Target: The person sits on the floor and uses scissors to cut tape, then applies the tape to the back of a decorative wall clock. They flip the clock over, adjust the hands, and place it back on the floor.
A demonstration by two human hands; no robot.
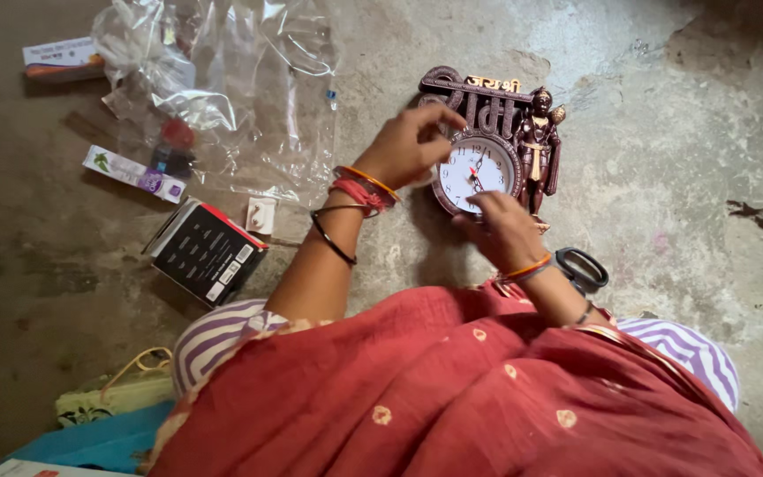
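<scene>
Both hands, left hand (408, 146) and right hand (505, 231), touch wall clock (477, 168).

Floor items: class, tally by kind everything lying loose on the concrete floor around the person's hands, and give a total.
Wall clock: 1
Scissors: 1
Clear plastic bag: 1
Small cartons: 3
Black box: 1
Total: 7
Left hand and right hand both touch the clock.
</scene>
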